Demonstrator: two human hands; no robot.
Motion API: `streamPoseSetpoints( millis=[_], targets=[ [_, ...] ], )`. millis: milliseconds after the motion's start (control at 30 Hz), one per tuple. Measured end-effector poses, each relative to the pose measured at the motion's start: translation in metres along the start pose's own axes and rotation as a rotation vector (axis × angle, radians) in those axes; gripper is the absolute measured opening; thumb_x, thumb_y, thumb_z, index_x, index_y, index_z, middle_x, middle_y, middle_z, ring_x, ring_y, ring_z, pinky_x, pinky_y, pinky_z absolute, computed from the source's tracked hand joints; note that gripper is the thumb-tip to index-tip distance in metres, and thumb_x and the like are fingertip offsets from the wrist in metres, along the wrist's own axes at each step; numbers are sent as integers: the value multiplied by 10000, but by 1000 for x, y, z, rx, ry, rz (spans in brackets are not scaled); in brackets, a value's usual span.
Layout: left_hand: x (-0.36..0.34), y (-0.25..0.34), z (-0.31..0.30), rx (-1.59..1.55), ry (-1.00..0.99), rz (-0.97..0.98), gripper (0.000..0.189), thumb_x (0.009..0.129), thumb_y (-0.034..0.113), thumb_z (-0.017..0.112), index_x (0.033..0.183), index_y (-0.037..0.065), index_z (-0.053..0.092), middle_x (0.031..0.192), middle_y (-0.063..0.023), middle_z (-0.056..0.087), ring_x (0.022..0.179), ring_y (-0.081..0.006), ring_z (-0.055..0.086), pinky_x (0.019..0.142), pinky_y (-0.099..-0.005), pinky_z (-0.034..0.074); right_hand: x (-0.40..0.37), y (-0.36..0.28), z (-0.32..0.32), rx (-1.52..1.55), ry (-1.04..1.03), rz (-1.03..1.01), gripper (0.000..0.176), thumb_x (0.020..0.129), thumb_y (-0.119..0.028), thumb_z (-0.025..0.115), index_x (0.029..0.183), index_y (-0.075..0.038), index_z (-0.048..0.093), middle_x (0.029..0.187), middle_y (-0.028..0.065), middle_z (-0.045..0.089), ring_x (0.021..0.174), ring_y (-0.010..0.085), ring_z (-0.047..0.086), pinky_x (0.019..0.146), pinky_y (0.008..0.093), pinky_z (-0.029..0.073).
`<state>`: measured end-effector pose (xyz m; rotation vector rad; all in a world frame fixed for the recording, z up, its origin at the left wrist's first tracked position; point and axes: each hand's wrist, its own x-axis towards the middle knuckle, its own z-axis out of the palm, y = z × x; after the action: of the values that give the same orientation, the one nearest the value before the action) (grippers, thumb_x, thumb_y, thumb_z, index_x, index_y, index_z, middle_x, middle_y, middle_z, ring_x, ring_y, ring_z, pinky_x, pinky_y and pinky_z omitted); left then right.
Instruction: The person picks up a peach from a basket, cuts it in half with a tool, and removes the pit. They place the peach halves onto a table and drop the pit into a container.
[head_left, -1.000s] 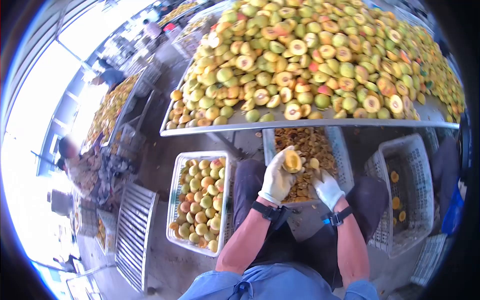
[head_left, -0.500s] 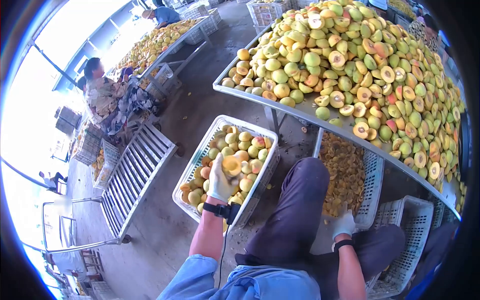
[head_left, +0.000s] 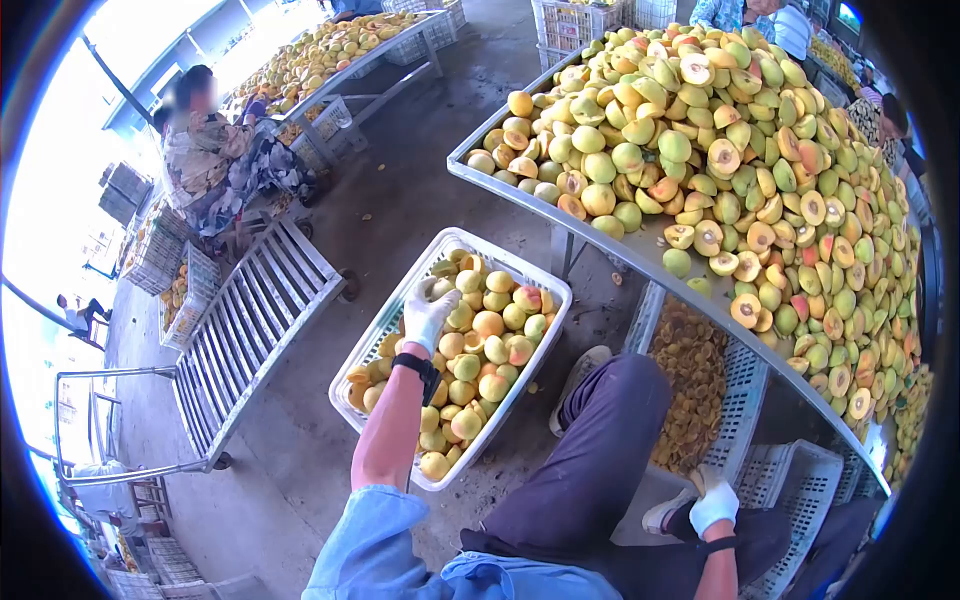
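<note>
My left hand [head_left: 428, 314], in a white glove with a black strap at the wrist, reaches into the left side of a white plastic crate [head_left: 340, 385]. Its fingers curl round a yellow-green peach [head_left: 440, 289] among many others, some whole-looking and some hollowed halves. My right hand [head_left: 714, 506], also gloved, is closed beside my knee, just below a crate [head_left: 735, 385] of brown, pit-like pieces. A small tan shape shows at its fingers; I cannot tell what it is.
A metal table [head_left: 600, 240] heaped with cut peaches [head_left: 720, 150] fills the right. A slatted metal cart [head_left: 255, 335] stands left of the crate. A seated person [head_left: 215, 160] works at another peach-laden table [head_left: 310, 65]. An unfilled-looking crate [head_left: 805, 490] sits right of my leg.
My left hand has moved up and left within the crate; the hollow peach half it held up is no longer seen there. My right hand has moved down and away from the brown pieces. The view has shifted.
</note>
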<state>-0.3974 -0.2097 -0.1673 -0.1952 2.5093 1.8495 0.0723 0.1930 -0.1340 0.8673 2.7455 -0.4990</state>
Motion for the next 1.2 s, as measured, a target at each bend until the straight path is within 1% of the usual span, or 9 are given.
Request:
streamPoseSetpoints(
  millis=[200, 300, 433, 500, 600, 767, 967, 1067, 1200],
  targets=[
    [82, 10, 53, 660, 205, 187, 493, 824, 314, 747, 1222, 69, 591, 1279, -218, 566, 1133, -377, 592, 949, -428, 499, -22, -14, 0, 89, 50, 29, 445, 798, -64, 581, 1239, -81, 637, 937, 207, 665, 899, 408, 640, 813, 450, 506],
    [108, -37, 76, 1126, -159, 89, 515, 906, 402, 577, 1372, 187, 527, 1417, -183, 489, 1258, -384, 521, 1022, -448, 459, -34, -24, -2, 73, -51, 116, 525, 721, -45, 609, 1245, -70, 611, 880, 189, 640, 847, 408, 621, 770, 469, 498],
    [136, -11, 62, 1098, -434, -4, 484, 905, 411, 567, 1342, 204, 588, 1357, -162, 579, 1243, -324, 560, 1040, -410, 459, -26, -16, 15, 80, 40, -8, 476, 738, -71, 603, 1213, -50, 621, 906, 187, 654, 854, 412, 622, 782, 471, 498],
    [154, -21, 64, 1197, -325, 99, 357, 907, 362, 575, 1183, 166, 686, 1217, -165, 653, 1112, -344, 629, 951, -425, 508, -19, -25, 6, 138, 27, 46, 462, 751, -53, 598, 1212, -37, 622, 949, 193, 666, 889, 408, 633, 815, 460, 502],
    [107, 48, 93, 762, 260, 622, 146, 876, 234, 608, 858, 121, 699, 841, -131, 681, 779, -355, 662, 717, -443, 538, -8, -29, 5, 233, 99, 133, 447, 757, -42, 610, 1204, -36, 624, 983, 201, 672, 933, 407, 638, 842, 449, 506],
    [38, 172, 152, 584, 123, 941, 200, 843, 204, 654, 1020, 120, 694, 878, -118, 687, 782, -334, 670, 718, -416, 546, -16, -33, 11, 297, 100, 132, 443, 763, -56, 643, 1206, -59, 628, 997, 198, 677, 937, 407, 644, 845, 441, 515],
    [51, 207, 248, 935, -153, 699, 659, 816, 339, 692, 1407, 147, 474, 1087, -208, 632, 987, -375, 641, 830, -461, 535, -32, -5, 70, 189, 105, 43, 430, 723, -136, 688, 1146, -74, 635, 928, 200, 671, 863, 412, 648, 763, 482, 522],
    [58, 216, 282, 1006, -83, 649, 687, 769, 334, 762, 1381, 177, 492, 1110, -190, 601, 994, -359, 658, 824, -462, 555, -44, 14, 111, 143, -124, 132, 387, 884, -281, 570, 1214, -86, 624, 1029, 199, 687, 889, 419, 647, 795, 507, 523],
    [76, 207, 286, 808, -69, 717, 510, 739, 225, 756, 1206, 104, 588, 1043, -189, 668, 984, -347, 658, 840, -434, 543, -39, -34, 44, 271, 174, 45, 337, 746, -103, 631, 1083, -88, 634, 841, 200, 663, 787, 434, 631, 691, 512, 502]
  ],
)
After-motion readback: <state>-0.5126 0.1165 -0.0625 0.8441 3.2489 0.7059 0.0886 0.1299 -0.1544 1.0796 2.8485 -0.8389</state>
